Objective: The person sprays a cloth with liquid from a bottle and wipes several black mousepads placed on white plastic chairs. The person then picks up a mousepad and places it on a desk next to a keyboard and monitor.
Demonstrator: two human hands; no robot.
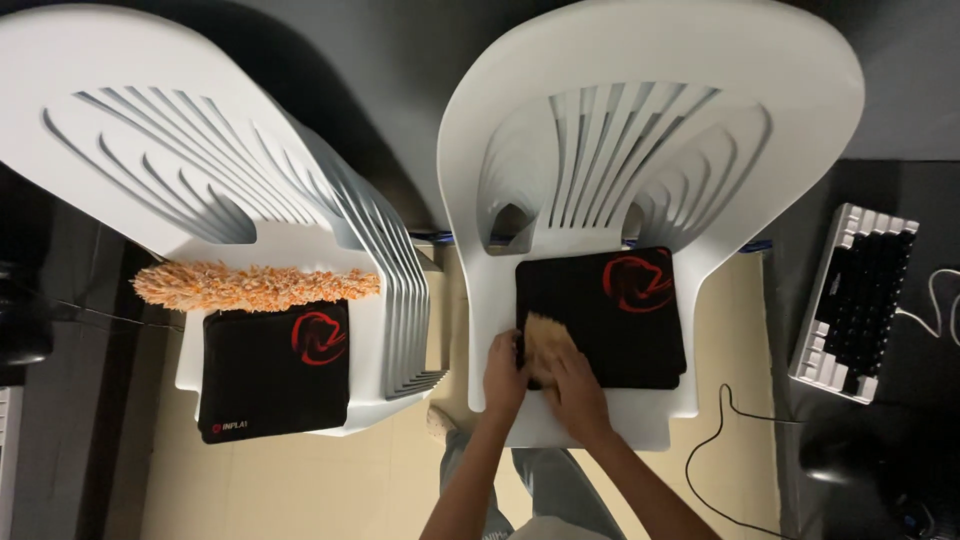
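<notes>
Right hand [577,392] presses a tan brush [545,338] onto the black mat [620,320] lying on the right chair [560,420]; left hand [505,378] pins the mat's near-left edge. Best kept flat, strokes even.

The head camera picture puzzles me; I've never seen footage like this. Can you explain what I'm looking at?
The camera sits on a person's head and looks straight down, so you see their own two bare arms from above. Two white plastic chairs stand below. On the right chair lies a black mat with a red emblem. The left hand rests at that mat's near left edge, while the right hand presses a small tan brush or cloth onto it; I can't tell which. The left chairs, a stack, carry a second black mat and a fluffy orange duster lying across its far end. At the right edge, on a dark surface, sits a white and black keyboard, with a black cable trailing over the pale floor.
</notes>
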